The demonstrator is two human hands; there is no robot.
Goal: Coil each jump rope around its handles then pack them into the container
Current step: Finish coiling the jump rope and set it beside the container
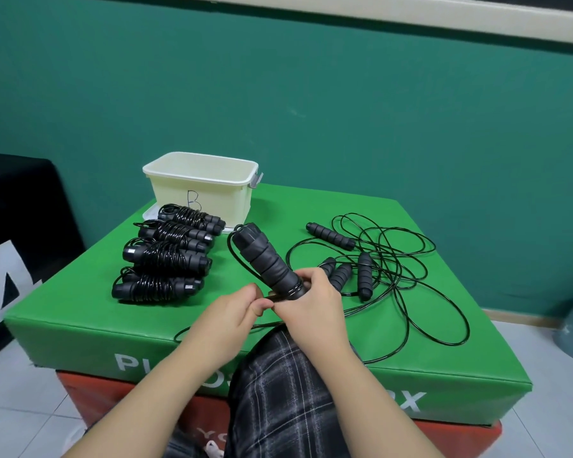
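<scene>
Green plyo box [311,206] carries everything; both forearms reach in from the bottom, right hand [315,302] wrapped around the near end of the paired black foam handles [265,259], which tilt up and away, left hand [225,312] pinching the black cord [232,256] right beside it. Cream container [201,186] marked "B" sits at the far left corner, inside not visible. Four coiled jump ropes [166,256] lie in a row in front of it; loose ropes [377,259] with four handles sprawl tangled on the right.
</scene>
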